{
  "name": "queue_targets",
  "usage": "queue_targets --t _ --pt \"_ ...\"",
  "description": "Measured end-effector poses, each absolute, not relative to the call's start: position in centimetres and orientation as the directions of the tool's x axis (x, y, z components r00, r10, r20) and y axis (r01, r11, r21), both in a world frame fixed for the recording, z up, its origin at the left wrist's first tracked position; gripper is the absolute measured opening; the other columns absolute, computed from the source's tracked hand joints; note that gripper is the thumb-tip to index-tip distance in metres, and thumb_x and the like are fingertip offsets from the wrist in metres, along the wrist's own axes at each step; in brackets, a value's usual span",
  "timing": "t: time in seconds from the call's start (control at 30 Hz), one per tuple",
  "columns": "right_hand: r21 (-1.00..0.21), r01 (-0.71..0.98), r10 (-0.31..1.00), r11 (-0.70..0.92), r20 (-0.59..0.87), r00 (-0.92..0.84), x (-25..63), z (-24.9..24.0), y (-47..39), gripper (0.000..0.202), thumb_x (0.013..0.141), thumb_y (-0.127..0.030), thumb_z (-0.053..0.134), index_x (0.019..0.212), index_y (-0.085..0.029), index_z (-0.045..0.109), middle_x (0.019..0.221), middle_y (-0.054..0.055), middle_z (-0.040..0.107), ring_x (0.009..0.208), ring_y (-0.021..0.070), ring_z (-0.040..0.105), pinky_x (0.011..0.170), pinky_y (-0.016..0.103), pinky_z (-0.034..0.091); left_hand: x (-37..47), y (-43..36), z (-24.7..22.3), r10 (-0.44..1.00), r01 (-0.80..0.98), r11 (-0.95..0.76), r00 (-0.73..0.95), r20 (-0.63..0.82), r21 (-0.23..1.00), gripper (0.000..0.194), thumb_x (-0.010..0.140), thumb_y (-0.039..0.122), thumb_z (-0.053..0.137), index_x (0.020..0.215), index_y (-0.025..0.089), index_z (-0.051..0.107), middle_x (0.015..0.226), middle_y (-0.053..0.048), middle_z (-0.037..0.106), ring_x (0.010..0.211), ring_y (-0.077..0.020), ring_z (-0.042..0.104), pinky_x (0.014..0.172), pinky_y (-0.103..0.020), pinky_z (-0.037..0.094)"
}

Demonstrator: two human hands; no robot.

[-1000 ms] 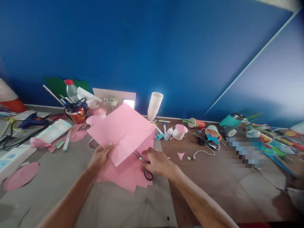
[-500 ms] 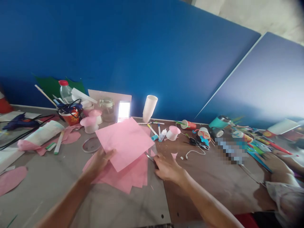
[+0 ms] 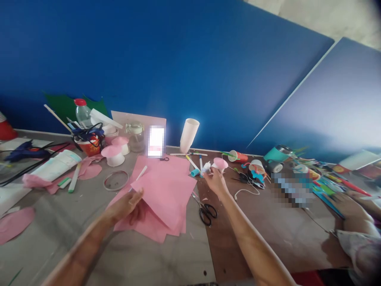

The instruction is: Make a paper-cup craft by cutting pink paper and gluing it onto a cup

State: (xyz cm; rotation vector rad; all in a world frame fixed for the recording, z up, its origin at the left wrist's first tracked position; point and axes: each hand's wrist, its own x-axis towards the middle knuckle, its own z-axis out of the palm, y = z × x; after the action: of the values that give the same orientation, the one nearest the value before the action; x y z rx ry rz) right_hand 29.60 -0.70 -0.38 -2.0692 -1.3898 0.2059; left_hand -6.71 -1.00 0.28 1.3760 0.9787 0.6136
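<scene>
My left hand (image 3: 131, 206) pinches the left corner of a pink paper sheet (image 3: 166, 194), lifting it over a stack of pink sheets (image 3: 154, 234). My right hand (image 3: 214, 182) is closed at a small white glue bottle (image 3: 206, 168), beside a white cup with a pink top (image 3: 220, 163); the fingertips are partly hidden. Black-handled scissors (image 3: 207, 212) lie on the table just right of the stack. A white pen (image 3: 142, 172) rests on the pink paper near my left hand.
A roll of clear tape (image 3: 116, 181), pink-topped cups (image 3: 114, 155) and a glass jar (image 3: 136, 137) stand left. Behind is a white paper cylinder (image 3: 189, 135). At the far right, another person's hand (image 3: 342, 204) rests near pens and a blurred object.
My right hand has let go of the scissors and moved up to the glue bottle. The held pink sheet has lowered onto the stack, uncovering the pen and paper behind.
</scene>
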Motion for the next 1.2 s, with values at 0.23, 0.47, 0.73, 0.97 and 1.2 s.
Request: queue_targets --t 0.23,0.47,0.73,0.97,1.2 --pt "-0.678 0.709 0.823 -0.194 0.281 0.494 29.1 -1.9 0.7 0.019 0.077 -0.038 0.057 0.073 -0.02 0.056 0.079 0.008 0.062 0.076 0.0233 0.058 0.072 0.035 0.045 -9.1 -1.3 2.4 0.161 0.35 0.253 0.904 -0.397 0.902 0.059 0.079 0.072 0.054 0.091 0.017 0.073 0.075 -0.016 0.076 0.037 -0.0169 0.056 0.038 -0.025 0.034" --pt "-0.771 0.635 0.85 -0.053 0.299 0.433 27.0 0.5 -1.6 0.028 0.08 -0.049 0.056 0.072 -0.022 0.055 0.065 0.001 0.061 0.06 0.0169 0.054 0.06 0.029 0.042 -7.5 -0.8 1.5 0.613 -0.042 0.25 0.78 -0.125 0.967 0.053 0.071 0.058 0.073 0.107 0.019 0.069 0.082 -0.013 0.073 0.053 -0.018 0.063 0.051 -0.028 0.048" --pt "-0.936 0.323 0.99 0.14 0.124 -0.07 18.9 4.2 -4.9 0.014 0.082 -0.034 0.062 0.081 -0.02 0.062 0.066 -0.002 0.061 0.057 0.0117 0.051 0.055 0.023 0.04 -4.2 -1.8 2.5 0.742 0.028 0.095 0.664 -0.09 0.995 0.045 0.08 0.038 0.072 0.121 0.022 0.063 0.122 -0.016 0.064 0.091 -0.0247 0.069 0.082 -0.038 0.053" --pt "-0.926 0.319 0.977 0.201 0.213 0.003 16.4 3.2 -4.5 0.021 0.076 -0.037 0.067 0.069 -0.02 0.059 0.07 -0.002 0.051 0.06 0.012 0.047 0.057 0.025 0.041 -1.5 -1.9 3.0 0.784 0.064 0.063 0.614 -0.089 0.996 0.035 0.075 0.036 0.075 0.107 0.023 0.069 0.114 -0.011 0.07 0.11 -0.027 0.063 0.093 -0.037 0.049" --pt "-0.992 0.079 0.993 0.099 0.104 0.056 16.9 1.7 -3.6 0.031 0.075 -0.048 0.066 0.071 -0.02 0.055 0.062 -0.003 0.051 0.058 0.0125 0.046 0.054 0.024 0.038 0.7 -1.3 0.4 0.882 0.083 -0.012 0.471 -0.028 0.996 0.032 0.074 0.037 0.073 0.097 0.017 0.063 0.092 -0.007 0.07 0.085 -0.0216 0.064 0.075 -0.032 0.05"
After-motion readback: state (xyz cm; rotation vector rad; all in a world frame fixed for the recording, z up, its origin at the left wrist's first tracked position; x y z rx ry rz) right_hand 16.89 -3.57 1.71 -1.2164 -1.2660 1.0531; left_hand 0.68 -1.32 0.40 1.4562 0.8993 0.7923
